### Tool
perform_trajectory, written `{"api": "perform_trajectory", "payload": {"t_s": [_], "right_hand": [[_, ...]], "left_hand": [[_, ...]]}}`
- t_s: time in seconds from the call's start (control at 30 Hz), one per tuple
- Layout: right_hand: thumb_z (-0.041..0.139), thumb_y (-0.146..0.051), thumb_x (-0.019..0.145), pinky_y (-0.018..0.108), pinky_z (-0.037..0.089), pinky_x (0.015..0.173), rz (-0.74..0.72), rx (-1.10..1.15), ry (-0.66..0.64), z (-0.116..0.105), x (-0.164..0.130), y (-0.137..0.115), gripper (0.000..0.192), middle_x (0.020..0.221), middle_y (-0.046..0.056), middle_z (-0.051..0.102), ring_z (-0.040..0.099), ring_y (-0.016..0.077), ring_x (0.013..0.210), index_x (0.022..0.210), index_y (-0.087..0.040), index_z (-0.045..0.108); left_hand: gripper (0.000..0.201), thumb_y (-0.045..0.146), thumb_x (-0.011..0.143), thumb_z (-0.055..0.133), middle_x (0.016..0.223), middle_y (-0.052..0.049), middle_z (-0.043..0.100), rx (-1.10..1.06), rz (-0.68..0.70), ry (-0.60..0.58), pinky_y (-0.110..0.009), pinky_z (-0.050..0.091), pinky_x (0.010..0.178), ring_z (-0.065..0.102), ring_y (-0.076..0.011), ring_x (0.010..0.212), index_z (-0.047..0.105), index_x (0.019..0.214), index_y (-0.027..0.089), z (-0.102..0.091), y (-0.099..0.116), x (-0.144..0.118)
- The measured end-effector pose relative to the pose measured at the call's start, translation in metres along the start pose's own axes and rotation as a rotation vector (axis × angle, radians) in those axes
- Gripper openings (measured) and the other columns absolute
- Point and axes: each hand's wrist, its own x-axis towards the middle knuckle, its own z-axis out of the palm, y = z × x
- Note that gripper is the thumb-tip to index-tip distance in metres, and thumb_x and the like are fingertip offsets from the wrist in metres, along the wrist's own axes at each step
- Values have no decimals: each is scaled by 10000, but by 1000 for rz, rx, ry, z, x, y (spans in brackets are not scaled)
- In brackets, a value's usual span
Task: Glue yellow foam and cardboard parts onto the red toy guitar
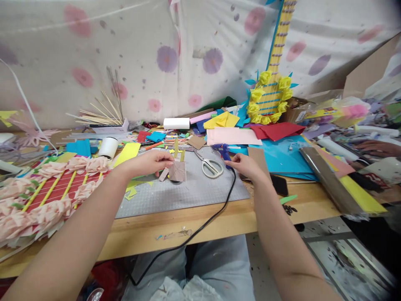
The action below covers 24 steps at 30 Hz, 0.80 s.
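Note:
My left hand [149, 162] pinches a small folded brown cardboard piece [177, 171] that stands on the grey cutting mat [194, 190]. My right hand [246, 165] reaches to the blue glue gun [223, 151] at the mat's far right edge, fingers closed around its handle. The gun's black cord [200, 228] runs across the mat and over the table's front edge. White-handled scissors [210, 165] lie between my two hands.
A red panel with pink paper flowers and yellow strips [46, 188] lies at left. Coloured paper sheets [233, 136], a white roll [176, 123], skewers [100, 113] and a paper guitar with yellow flowers [271, 94] crowd the back. A black phone [279, 184] and foil roll [326, 179] lie right.

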Motion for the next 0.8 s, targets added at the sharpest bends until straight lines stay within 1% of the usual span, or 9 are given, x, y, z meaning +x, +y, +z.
{"api": "perform_trajectory", "payload": {"t_s": [0.1,0.2,0.33,0.43,0.53,0.6,0.7,0.73,0.8], "right_hand": [[650,-514,664,287,413,636,-236,424,-412,-7,-22,-24,380,780,56,628,540,168,704,830,-174,607],[728,-448,602,284,447,717,-399,769,-812,10,-26,-52,633,1064,72,621,567,164,838,1164,-234,530],[796,-369,533,342,450,844,-467,959,-1033,39,-16,-76,754,1071,64,625,588,192,975,1211,-248,487],[823,-362,476,365,451,862,-451,954,-1037,43,-13,-82,712,1035,66,639,596,213,988,1116,-209,551],[816,-382,488,365,453,860,-477,895,-964,36,-12,-79,619,1025,67,646,600,212,962,1035,-188,602],[799,-428,515,366,451,863,-510,930,-835,31,-7,-72,590,1026,73,646,598,217,954,1020,-183,617],[760,-454,582,358,440,889,-528,1064,-539,31,9,-60,530,1061,58,631,580,217,1003,1032,-219,608],[751,-432,605,354,432,906,-520,1079,-458,34,16,-58,498,1078,47,623,570,210,1026,1037,-237,599],[746,-368,628,347,417,938,-508,1043,-382,41,31,-56,449,1105,30,609,555,196,1056,1033,-255,587]], "left_hand": [[173,1,683,570,604,11,572,-80,-54,-70,-178,332,354,491,-93,386,646,689,156,9,8,4],[209,-17,688,538,615,9,578,-164,-70,-157,-179,285,345,467,-82,365,650,708,158,20,16,12],[165,17,673,587,643,2,600,59,40,-109,-176,278,369,479,-87,415,661,693,163,28,25,20],[138,43,659,601,628,5,596,106,145,6,-165,323,416,549,-123,537,649,667,172,28,28,20],[115,107,657,627,634,10,589,142,276,35,-179,375,483,556,-130,596,651,742,180,18,25,14],[173,204,672,650,684,8,590,244,346,155,-210,415,554,555,-131,637,637,844,189,5,16,10],[339,364,685,653,908,-42,612,484,399,537,-293,455,732,576,-177,838,581,965,188,-14,-7,11],[418,411,669,661,1003,-66,603,578,373,596,-328,448,795,566,-207,931,564,1007,185,-18,-16,14],[663,486,578,714,1181,-120,550,787,294,532,-388,412,893,499,-283,1109,514,1127,172,-20,-33,22]]}}
